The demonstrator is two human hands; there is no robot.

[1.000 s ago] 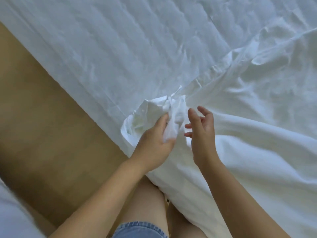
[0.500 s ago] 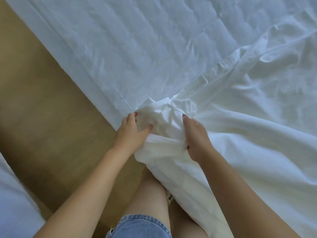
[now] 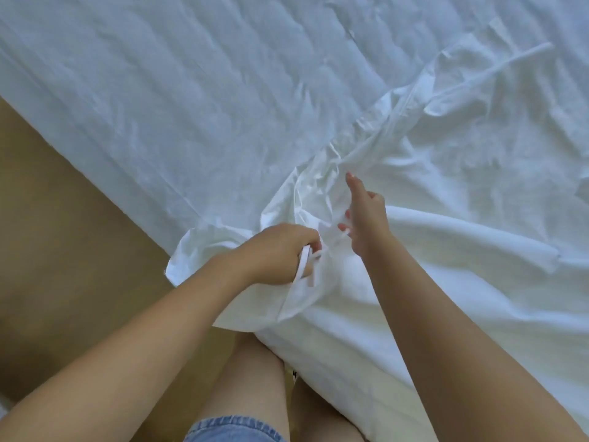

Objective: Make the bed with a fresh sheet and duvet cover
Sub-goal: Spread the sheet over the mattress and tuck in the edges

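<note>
A white fitted sheet (image 3: 178, 100) covers the mattress across the upper left. A white duvet (image 3: 462, 298) lies on the right, with the thin crumpled duvet cover (image 3: 318, 189) bunched at its near corner by the bed's edge. My left hand (image 3: 280, 253) grips a white fabric tie strip (image 3: 304, 266) at that corner, fingers curled round it. My right hand (image 3: 363, 215) hovers just right of it, forefinger pointing up the cover's edge, the other fingers bent and pinching a second thin strip (image 3: 342, 232).
Tan wooden floor (image 3: 63, 250) runs along the bed's left side. My bare legs (image 3: 255, 378) and denim shorts (image 3: 232, 429) stand against the bed's edge at the bottom. A pale object shows at the far lower left corner.
Both hands have let go of the bunched corner. My left hand now holds a tie strip and my right hand has lifted with its forefinger out. The cover corner has spread flatter.
</note>
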